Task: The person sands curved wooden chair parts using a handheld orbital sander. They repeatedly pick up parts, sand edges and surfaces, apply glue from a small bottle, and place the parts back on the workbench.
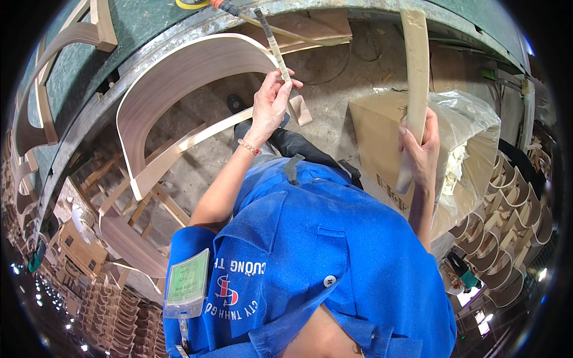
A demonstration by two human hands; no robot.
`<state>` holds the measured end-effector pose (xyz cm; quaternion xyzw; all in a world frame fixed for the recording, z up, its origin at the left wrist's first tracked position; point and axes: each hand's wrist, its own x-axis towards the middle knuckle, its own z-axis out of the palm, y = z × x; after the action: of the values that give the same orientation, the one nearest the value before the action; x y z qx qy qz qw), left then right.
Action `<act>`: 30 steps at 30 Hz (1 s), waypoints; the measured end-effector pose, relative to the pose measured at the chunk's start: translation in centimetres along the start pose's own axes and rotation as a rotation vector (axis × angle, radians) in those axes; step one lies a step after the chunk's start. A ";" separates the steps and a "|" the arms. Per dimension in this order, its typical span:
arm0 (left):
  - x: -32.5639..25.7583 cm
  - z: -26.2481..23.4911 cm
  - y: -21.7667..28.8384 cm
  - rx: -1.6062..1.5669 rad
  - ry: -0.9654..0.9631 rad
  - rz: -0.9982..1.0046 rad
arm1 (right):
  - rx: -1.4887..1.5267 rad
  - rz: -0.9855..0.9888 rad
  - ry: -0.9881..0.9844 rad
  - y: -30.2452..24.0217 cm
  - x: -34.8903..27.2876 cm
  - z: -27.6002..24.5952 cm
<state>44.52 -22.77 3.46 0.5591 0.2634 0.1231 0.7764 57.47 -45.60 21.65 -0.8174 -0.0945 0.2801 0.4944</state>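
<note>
My left hand is closed around a thin stick with a dark tip and a pale, wrapped-looking shaft. Just below its fingers a small pale wooden end shows; whether it belongs to the stick or to the frame, I cannot tell. Beside this hand stands a curved wooden chair-back frame with a straight crossbar; the hand overlaps the bar's end. My right hand grips a long, slightly curved tan wooden piece, held upright, its upper end over the bench edge.
A green-topped bench with a metal rim curves across the front, bearing another bent wooden frame. At right stands a cardboard box with clear plastic wrap. Stacked curved wooden parts fill the right side, and more lie at lower left.
</note>
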 end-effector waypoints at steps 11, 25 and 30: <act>0.3 -0.4 -0.4 -0.034 -0.027 0.023 | -0.147 -0.074 -0.050 -1.0 0.5 1.2; -0.5 0.4 0.1 0.139 -0.004 0.098 | -0.484 -0.530 -0.203 -6.2 1.1 2.4; -0.6 0.2 0.6 0.259 -0.087 0.101 | -0.458 -0.624 -0.199 -6.7 1.0 1.7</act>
<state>44.18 -23.06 4.25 0.6721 0.2146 0.1024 0.7013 58.17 -40.61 26.46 -0.8073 -0.4457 0.1658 0.3494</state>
